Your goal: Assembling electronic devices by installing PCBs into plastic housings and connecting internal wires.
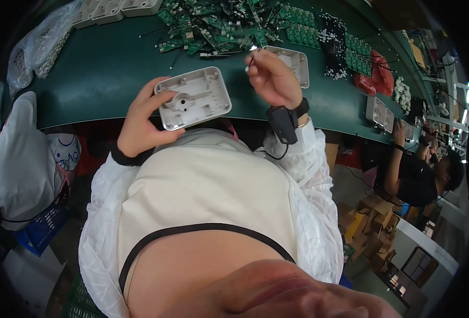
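In my left hand [144, 122] is a pale grey plastic housing [205, 108], its hollow side up, with ribs, posts and a dark round hole inside. The fingers are wrapped round its left edge, above the near edge of the table. My right hand [274, 77] is raised to the right of that housing, thumb and fingers pinched on a short dark wire [252, 61] with a small white end. Whether anything more hangs from the wire is blurred. Behind this hand, a second pale housing [300, 66] lies on the table, partly covered by it.
On the green table [107, 69] lies a heap of green circuit boards [202, 32] with wires. More board panels [303, 34], a red bag [375, 77] and white parts stand right. Bags of small parts [49, 53] lie left. Other people sit on both sides, one in black [412, 177].
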`<state>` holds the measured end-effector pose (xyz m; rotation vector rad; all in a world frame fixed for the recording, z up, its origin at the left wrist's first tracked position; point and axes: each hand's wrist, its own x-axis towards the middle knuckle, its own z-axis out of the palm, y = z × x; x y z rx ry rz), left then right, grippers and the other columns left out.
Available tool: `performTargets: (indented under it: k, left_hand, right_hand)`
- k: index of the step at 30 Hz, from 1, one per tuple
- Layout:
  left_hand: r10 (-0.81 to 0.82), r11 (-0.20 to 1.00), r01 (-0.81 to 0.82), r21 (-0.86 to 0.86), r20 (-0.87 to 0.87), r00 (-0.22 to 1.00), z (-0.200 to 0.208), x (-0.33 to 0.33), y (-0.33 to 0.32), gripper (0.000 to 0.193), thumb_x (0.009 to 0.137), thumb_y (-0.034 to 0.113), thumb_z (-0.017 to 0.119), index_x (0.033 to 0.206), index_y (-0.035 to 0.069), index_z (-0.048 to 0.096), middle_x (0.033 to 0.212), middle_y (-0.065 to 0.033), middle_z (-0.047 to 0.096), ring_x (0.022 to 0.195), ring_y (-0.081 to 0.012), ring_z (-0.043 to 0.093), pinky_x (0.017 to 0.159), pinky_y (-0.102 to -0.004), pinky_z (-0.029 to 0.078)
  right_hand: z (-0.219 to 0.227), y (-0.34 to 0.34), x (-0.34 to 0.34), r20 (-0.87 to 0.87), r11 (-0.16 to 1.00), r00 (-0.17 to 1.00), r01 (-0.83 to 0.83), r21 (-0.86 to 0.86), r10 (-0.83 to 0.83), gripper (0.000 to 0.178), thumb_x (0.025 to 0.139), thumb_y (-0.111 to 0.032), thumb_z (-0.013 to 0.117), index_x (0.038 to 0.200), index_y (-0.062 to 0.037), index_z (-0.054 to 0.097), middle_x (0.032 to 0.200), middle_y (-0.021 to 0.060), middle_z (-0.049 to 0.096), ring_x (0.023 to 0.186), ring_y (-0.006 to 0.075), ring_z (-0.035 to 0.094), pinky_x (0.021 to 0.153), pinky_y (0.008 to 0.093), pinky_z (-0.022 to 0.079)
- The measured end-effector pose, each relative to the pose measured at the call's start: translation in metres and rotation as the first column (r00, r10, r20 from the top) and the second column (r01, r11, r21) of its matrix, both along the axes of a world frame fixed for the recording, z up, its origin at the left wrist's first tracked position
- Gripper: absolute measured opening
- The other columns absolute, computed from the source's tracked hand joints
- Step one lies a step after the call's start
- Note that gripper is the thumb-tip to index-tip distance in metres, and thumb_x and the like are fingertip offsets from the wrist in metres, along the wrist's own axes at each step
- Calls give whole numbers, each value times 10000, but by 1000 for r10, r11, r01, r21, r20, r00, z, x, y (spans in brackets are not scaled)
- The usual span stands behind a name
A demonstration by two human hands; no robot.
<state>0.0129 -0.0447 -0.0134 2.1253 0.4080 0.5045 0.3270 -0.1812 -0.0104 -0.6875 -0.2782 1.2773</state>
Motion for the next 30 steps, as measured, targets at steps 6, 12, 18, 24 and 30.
performTargets:
  k: [6, 12, 18, 24, 30]
  left_hand:
    - [-13, 1000, 12, -13, -56, 998, -4, 16, -9, 654, 625, 195, 890, 1220, 39, 666, 1478, -168, 471, 1257, -363, 579, 1036, -416, 500]
    - [-23, 1000, 22, -18, -89, 996, -7, 16, -9, 733, 638, 201, 894, 1305, 68, 620, 1491, -174, 449, 1283, -368, 556, 1051, -418, 490]
    - [24, 999, -23, 44, -23, 999, -3, 27, -13, 934, 649, 207, 900, 1462, 84, 458, 1533, -187, 406, 1383, -391, 465, 1124, -428, 431]
    - [120, 993, -120, 0, 21, 993, -9, 38, -18, 1052, 637, 265, 939, 1504, 55, 382, 1565, -196, 378, 1436, -410, 409, 1172, -450, 387]
    - [79, 988, -84, 127, 46, 996, -12, 35, -20, 1086, 617, 297, 965, 1501, 52, 385, 1562, -195, 388, 1443, -402, 403, 1176, -451, 385]
  right_hand:
    - [31, 5, 20, 24, 978, 979, -203, -58, 204, 125, 1057, -151, 595, 1106, -44, 637, 1080, 43, 653, 780, 96, 600, 626, 211, 507]
    - [41, 0, 12, -344, 974, 923, -107, 201, 172, 127, 1045, -143, 609, 1124, -45, 626, 1101, 53, 642, 787, 122, 595, 695, 247, 521]
    - [2, -17, -40, 577, 973, 785, 208, 97, -225, 95, 943, -23, 693, 1035, -3, 703, 1032, 84, 721, 883, 195, 669, 815, 293, 533]
    - [-9, -17, -68, 915, 988, 382, 131, 88, -132, 107, 840, 71, 745, 928, 12, 759, 1002, 104, 771, 948, 209, 711, 864, 306, 539]
    - [-9, -13, -82, 955, 995, 290, 88, 35, -60, 106, 819, 35, 781, 922, 23, 760, 963, 104, 775, 903, 198, 726, 822, 306, 555]
